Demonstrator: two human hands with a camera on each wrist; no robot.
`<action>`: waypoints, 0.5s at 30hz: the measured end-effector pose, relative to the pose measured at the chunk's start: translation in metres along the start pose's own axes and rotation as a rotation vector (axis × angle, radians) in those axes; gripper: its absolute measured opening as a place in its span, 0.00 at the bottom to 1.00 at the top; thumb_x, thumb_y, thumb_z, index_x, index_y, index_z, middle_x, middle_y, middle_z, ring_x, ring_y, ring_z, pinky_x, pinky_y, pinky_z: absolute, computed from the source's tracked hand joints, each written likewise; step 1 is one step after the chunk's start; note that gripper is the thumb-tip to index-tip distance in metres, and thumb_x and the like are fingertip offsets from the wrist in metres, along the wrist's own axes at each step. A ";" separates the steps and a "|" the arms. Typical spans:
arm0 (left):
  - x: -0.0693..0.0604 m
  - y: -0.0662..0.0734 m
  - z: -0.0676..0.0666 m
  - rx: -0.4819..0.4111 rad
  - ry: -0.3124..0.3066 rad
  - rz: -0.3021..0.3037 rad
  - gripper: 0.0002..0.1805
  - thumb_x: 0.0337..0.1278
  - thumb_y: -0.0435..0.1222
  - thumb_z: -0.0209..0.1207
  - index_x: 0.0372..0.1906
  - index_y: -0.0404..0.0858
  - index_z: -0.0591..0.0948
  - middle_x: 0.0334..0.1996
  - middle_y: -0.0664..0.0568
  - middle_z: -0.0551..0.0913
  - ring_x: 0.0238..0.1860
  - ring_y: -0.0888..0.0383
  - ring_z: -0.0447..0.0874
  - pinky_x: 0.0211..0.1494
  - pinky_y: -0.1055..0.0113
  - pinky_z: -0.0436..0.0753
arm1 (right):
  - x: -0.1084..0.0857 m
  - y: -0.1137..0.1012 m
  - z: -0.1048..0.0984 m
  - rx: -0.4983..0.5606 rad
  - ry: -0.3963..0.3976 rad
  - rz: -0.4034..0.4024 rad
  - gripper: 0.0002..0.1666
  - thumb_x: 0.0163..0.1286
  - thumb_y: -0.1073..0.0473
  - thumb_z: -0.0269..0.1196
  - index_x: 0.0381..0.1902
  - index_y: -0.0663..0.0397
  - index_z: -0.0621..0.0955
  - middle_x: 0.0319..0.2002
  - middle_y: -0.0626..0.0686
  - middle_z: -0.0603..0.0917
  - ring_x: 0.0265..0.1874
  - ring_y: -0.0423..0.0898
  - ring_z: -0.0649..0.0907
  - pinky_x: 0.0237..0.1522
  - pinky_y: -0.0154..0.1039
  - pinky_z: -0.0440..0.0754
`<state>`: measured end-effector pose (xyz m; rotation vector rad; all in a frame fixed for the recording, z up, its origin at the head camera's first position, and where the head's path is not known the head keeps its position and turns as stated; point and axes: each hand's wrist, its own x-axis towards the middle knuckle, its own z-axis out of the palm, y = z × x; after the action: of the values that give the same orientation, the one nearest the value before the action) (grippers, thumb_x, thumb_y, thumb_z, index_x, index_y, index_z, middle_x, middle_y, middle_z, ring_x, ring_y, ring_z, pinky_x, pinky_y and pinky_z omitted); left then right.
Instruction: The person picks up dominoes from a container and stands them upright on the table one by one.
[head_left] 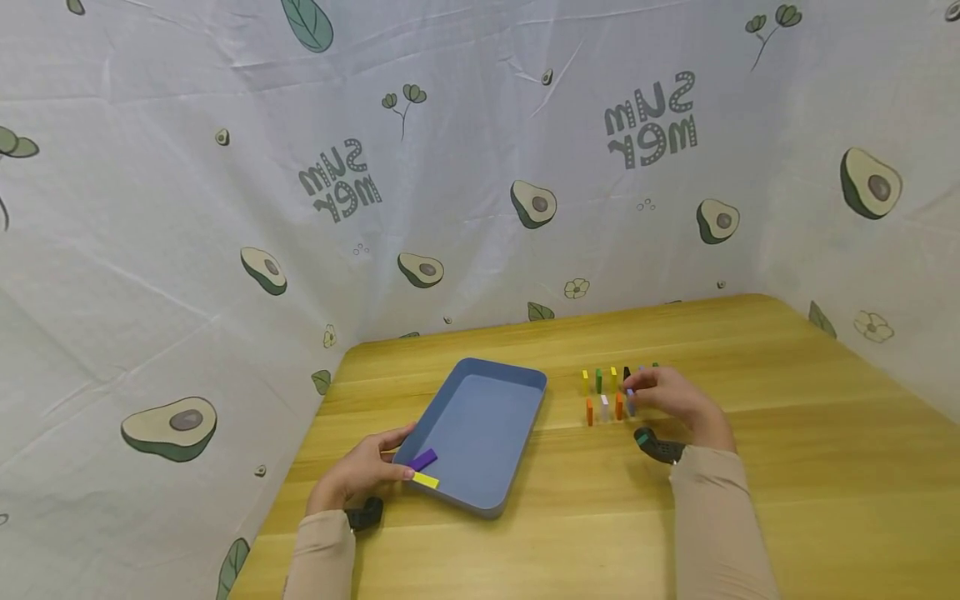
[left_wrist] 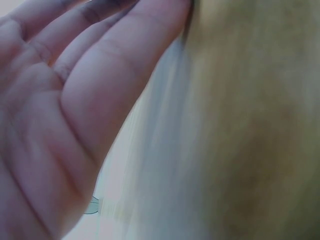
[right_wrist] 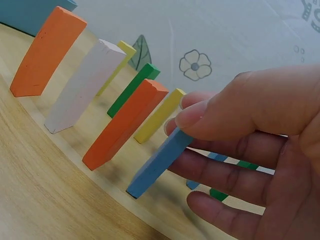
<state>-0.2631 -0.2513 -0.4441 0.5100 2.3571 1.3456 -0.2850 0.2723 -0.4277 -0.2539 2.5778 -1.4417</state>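
Observation:
My right hand (head_left: 675,396) pinches a blue domino block (right_wrist: 157,165) between thumb and fingertips at its top end. The block stands at the end of a front row, beside an orange block (right_wrist: 125,124), a white block (right_wrist: 85,85) and another orange block (right_wrist: 47,52). Behind them runs a second row with yellow blocks (head_left: 586,382), a green block (head_left: 598,381) and a black block (head_left: 626,374), partly hidden by my fingers. My left hand (head_left: 360,471) grips the near left corner of a blue-grey tray (head_left: 487,408), thumb at the rim. Inside lie a purple block (head_left: 423,460) and a yellow block (head_left: 427,481).
The wooden table (head_left: 570,533) carries the tray left of the blocks. A white cloth (head_left: 465,192) printed with avocados hangs behind and along the sides. In the left wrist view the surroundings are blurred. Each wrist wears a black device (head_left: 660,447).

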 end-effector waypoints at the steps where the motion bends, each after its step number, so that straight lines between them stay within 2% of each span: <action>1: 0.000 0.000 0.000 -0.001 -0.001 0.001 0.47 0.56 0.37 0.71 0.77 0.34 0.60 0.77 0.34 0.58 0.71 0.29 0.64 0.68 0.46 0.75 | 0.000 0.001 0.000 -0.004 -0.003 -0.005 0.18 0.73 0.63 0.58 0.55 0.71 0.77 0.54 0.66 0.81 0.49 0.48 0.79 0.54 0.47 0.79; 11: -0.001 0.001 -0.001 0.001 0.001 -0.002 0.47 0.55 0.38 0.71 0.77 0.35 0.60 0.77 0.34 0.58 0.71 0.29 0.64 0.68 0.47 0.75 | -0.002 -0.003 -0.001 -0.017 -0.008 -0.015 0.17 0.76 0.64 0.56 0.55 0.72 0.76 0.56 0.69 0.79 0.54 0.57 0.79 0.55 0.50 0.79; 15: -0.002 0.001 0.000 0.007 0.002 -0.002 0.47 0.55 0.39 0.71 0.77 0.35 0.60 0.77 0.33 0.58 0.71 0.28 0.64 0.67 0.46 0.75 | -0.004 -0.007 -0.001 -0.013 -0.014 -0.005 0.19 0.75 0.65 0.55 0.57 0.74 0.75 0.57 0.71 0.78 0.56 0.61 0.77 0.57 0.56 0.78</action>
<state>-0.2615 -0.2515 -0.4425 0.5089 2.3637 1.3380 -0.2806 0.2702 -0.4212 -0.2718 2.5784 -1.4199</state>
